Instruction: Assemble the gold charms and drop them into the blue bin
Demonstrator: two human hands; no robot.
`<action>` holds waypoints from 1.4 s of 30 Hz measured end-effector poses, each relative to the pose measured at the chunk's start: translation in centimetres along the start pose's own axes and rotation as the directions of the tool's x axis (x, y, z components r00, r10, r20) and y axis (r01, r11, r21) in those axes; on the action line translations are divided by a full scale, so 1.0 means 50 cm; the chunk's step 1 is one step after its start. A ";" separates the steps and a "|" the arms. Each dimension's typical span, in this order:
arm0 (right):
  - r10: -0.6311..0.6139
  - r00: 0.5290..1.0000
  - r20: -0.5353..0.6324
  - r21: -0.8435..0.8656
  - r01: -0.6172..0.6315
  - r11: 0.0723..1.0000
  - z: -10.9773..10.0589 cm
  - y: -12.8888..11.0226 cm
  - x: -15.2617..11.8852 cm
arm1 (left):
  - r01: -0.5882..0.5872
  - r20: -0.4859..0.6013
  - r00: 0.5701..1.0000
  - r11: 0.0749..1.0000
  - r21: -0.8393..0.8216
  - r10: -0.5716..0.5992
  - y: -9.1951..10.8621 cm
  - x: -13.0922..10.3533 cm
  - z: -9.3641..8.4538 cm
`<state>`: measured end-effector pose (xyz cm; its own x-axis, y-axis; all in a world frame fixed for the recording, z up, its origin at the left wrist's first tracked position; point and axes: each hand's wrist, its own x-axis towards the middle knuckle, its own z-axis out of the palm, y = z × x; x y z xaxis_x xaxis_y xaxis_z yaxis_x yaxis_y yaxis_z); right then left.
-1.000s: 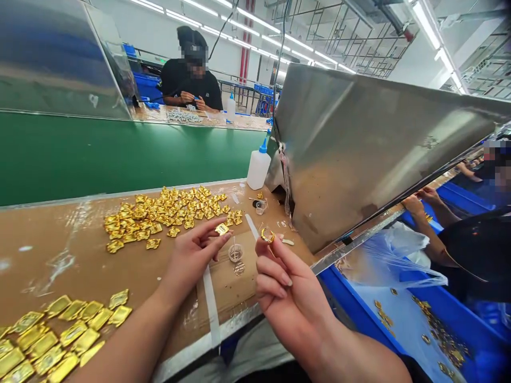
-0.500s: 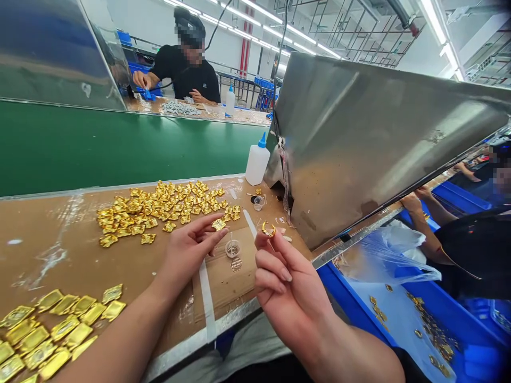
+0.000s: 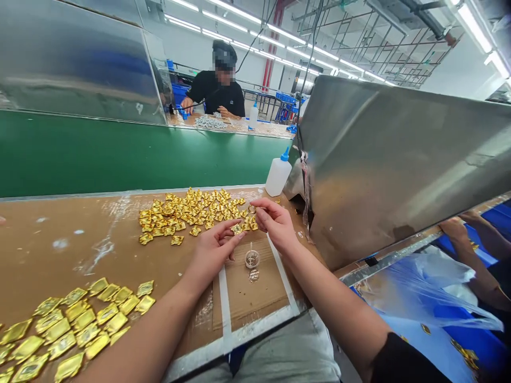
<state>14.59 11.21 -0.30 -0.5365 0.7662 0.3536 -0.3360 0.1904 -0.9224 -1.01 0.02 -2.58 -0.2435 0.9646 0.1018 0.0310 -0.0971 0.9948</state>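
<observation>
My left hand (image 3: 213, 254) pinches a small gold plate-like piece (image 3: 237, 229) between thumb and fingers, above the cardboard-covered bench. My right hand (image 3: 273, 221) has a thin gold ring (image 3: 252, 209) at its fingertips, just beyond the left hand's piece and apart from it. Behind both hands spreads a heap of small gold pieces (image 3: 187, 210). Below them, a small clear cup (image 3: 252, 259) with a thin stick in it stands on a taped cardboard sheet (image 3: 263, 295).
Flat gold plates (image 3: 83, 319) lie in rows at the front left. A white squeeze bottle (image 3: 278, 175) with a blue cap stands by a metal panel (image 3: 391, 170). Beyond the green belt (image 3: 99, 154) a person (image 3: 219, 93) works. Plastic-lined blue bins are at the right.
My right hand has moved forward, carrying the ring from near my body to the edge of the heap. My left hand still holds its gold piece. The view has shifted.
</observation>
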 end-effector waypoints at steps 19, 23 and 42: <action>0.229 0.847 0.480 -0.783 0.296 0.547 -0.060 0.024 -0.020 | 0.052 -0.228 0.971 0.996 -0.074 -0.067 0.020 -0.005 -0.021; 0.185 0.863 0.470 -0.752 0.282 0.596 -0.063 0.033 -0.015 | 0.046 -0.234 0.971 0.999 0.016 -0.041 0.023 -0.017 -0.021; 0.351 0.936 0.030 0.333 -0.341 0.879 -0.038 0.036 -0.011 | -0.019 -0.274 0.962 0.995 -0.101 -0.009 0.043 -0.017 -0.011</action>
<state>15.73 12.31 -2.44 -0.6432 0.7656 0.0114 -0.3703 -0.2981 -0.8798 -1.30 -1.13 -0.52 -0.5000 0.8613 0.0902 -0.0621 -0.1395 0.9883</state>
